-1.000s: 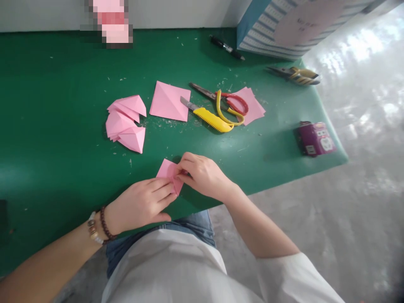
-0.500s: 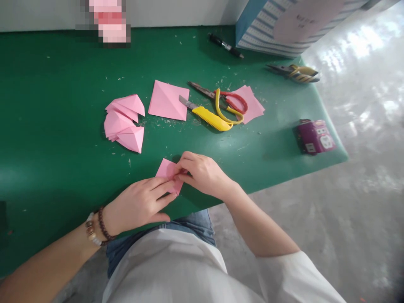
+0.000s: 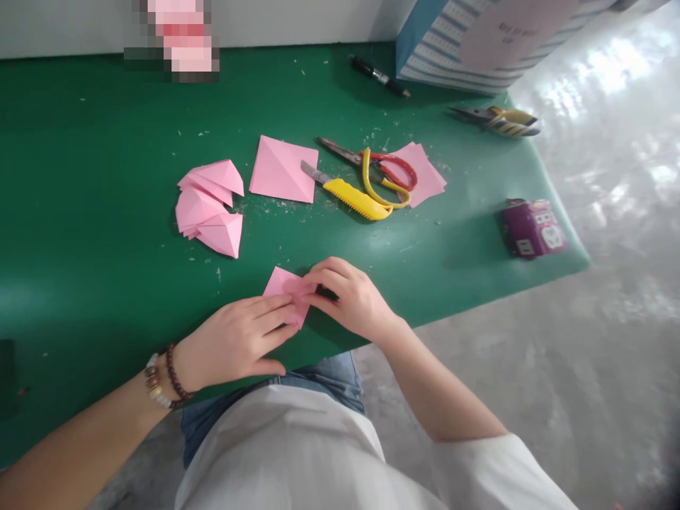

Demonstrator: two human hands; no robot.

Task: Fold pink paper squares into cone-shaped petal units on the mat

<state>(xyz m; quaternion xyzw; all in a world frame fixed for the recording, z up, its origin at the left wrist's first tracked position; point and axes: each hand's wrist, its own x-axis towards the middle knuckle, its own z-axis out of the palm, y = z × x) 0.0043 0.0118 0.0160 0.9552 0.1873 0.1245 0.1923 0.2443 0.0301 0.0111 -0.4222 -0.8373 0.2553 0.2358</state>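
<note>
A small square of pink paper (image 3: 280, 282) lies near the front edge of the green table, partly covered by my fingers. My left hand (image 3: 241, 336) rests flat across its lower left part, fingers stretched out and pressing it down. At its right corner, my right hand (image 3: 345, 294) pinches the paper between thumb and fingers. Farther back are a pile of folded pink paper pieces (image 3: 207, 205) on the left and a creased pink square (image 3: 281, 170) in the middle.
A yellow utility knife (image 3: 355, 200) and scissors (image 3: 385, 163) lie across more pink sheets (image 3: 425, 177). Behind them are a black pen (image 3: 380, 76) and a striped bag (image 3: 451, 49). Pliers (image 3: 496, 120) and a purple box (image 3: 534, 228) sit near the right edge.
My right hand has shifted slightly right along the paper's corner, its fingers a little farther from the left hand. My left hand stays in place on the paper.
</note>
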